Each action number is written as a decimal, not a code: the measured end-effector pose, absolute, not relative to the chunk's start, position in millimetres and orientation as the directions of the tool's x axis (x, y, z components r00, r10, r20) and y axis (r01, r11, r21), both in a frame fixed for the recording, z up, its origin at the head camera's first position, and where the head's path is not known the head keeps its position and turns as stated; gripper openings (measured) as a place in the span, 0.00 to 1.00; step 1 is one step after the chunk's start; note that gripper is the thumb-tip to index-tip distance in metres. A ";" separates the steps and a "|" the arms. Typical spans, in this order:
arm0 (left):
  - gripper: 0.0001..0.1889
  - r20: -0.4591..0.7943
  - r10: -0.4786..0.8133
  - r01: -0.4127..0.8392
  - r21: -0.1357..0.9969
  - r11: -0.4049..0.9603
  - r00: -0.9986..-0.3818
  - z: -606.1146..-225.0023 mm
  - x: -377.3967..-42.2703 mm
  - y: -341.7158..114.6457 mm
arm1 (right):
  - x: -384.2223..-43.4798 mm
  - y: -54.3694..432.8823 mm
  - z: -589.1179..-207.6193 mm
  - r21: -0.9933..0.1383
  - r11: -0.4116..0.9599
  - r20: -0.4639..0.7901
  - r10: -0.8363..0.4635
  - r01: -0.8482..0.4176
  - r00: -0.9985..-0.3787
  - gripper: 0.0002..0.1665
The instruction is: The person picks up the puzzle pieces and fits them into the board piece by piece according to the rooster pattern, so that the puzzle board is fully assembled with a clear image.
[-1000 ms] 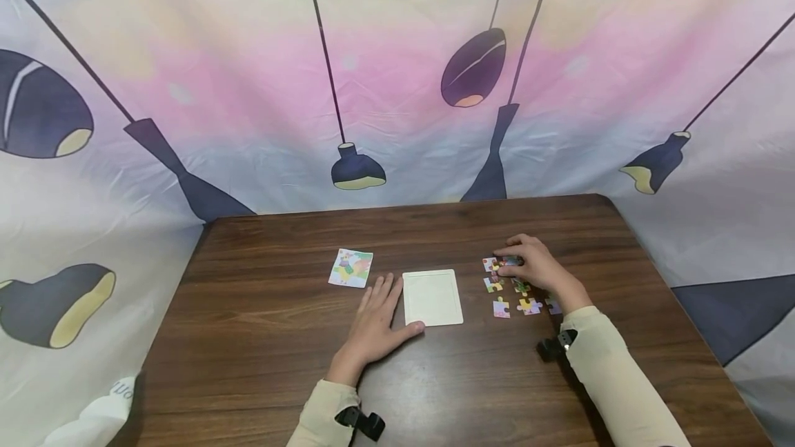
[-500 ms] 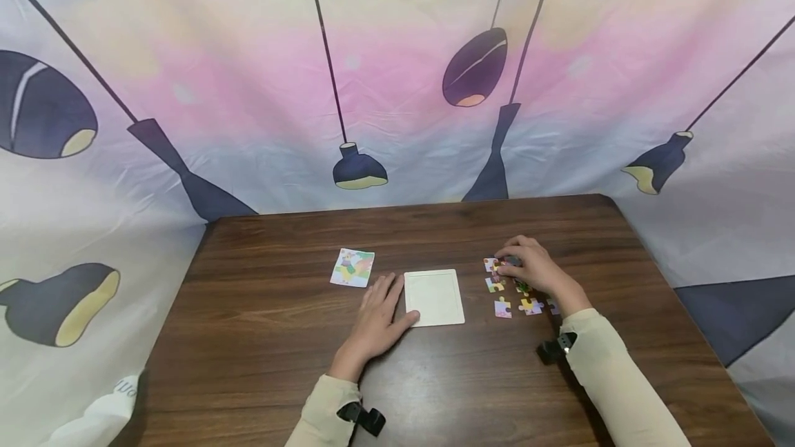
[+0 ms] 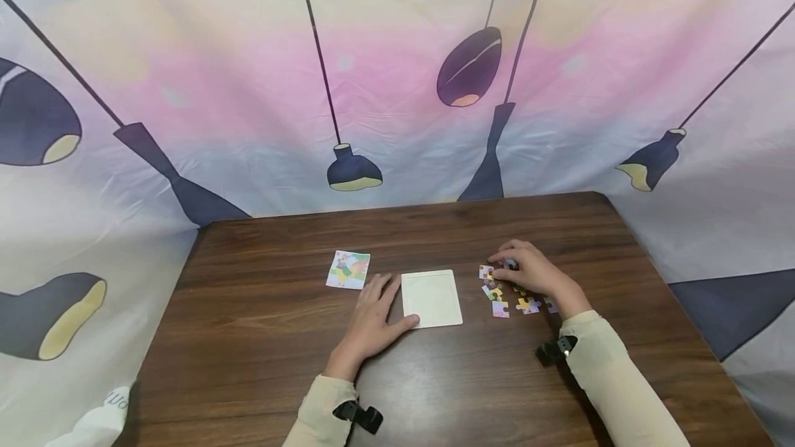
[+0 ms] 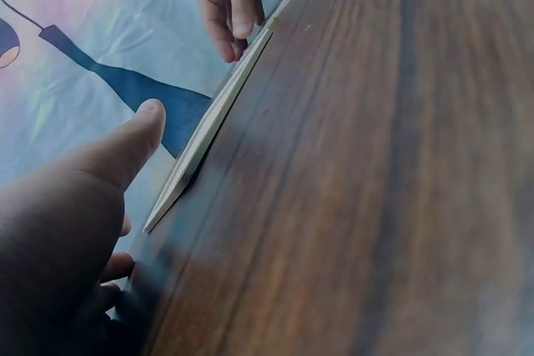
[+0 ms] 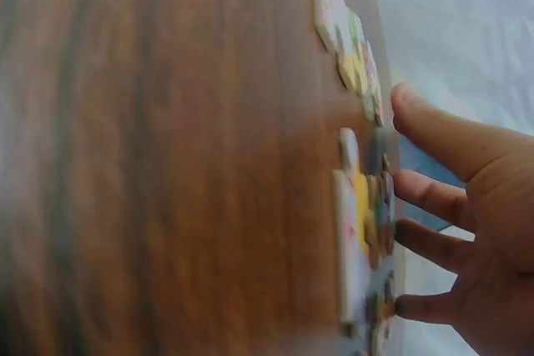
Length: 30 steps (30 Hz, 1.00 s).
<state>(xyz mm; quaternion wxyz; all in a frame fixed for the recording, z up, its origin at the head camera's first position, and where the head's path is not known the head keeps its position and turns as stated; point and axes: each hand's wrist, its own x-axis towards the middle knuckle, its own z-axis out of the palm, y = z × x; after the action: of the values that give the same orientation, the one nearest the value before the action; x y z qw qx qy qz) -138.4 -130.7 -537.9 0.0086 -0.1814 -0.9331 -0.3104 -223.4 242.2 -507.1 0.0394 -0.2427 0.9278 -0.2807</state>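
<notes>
A square cream puzzle tray with a thin border line lies flat in the middle of the table. My left hand rests at its left side, fingers spread and straight, with the thumb at the near left corner. To the right, several colourful jigsaw pieces lie in a loose cluster. My right hand is over the far part of that cluster and hides some pieces. In the right wrist view, its fairly straight fingertips touch pieces that lie on the wood.
A small picture card with a colourful drawing lies left of the tray. The brown wooden table ends at the back against a hanging cloth printed with lamps. A black camera sits on each wrist.
My right hand has shifted slightly left and towards me, and the pieces at the cluster's left side have slid the same way. My left thumb has come up onto the tray's corner.
</notes>
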 end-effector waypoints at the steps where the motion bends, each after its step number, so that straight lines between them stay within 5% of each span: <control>1: 0.47 0.132 0.333 0.346 0.573 0.743 -0.934 -538.2 -138.5 -131.1 | -223.9 240.2 -507.8 -0.530 0.730 0.071 -0.469 -0.431 -0.880 0.17; 8: 0.47 0.138 0.342 0.358 0.558 0.748 -0.929 -538.2 -138.5 -131.1 | -231.2 231.5 -509.5 -0.463 0.775 0.112 -0.430 -0.430 -0.896 0.11; 30: 0.37 0.170 0.357 0.388 0.560 0.732 -0.919 -542.6 -136.9 -131.5 | -223.5 230.3 -501.8 -0.429 0.806 0.033 -0.437 -0.408 -0.899 0.19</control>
<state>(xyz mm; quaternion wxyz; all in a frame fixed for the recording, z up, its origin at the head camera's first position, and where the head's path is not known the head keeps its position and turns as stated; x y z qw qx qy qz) -136.9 -131.5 -542.6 0.0256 -0.2002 -0.9301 -0.3068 -223.5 230.3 -501.8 0.0335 -0.2226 0.9496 -0.2182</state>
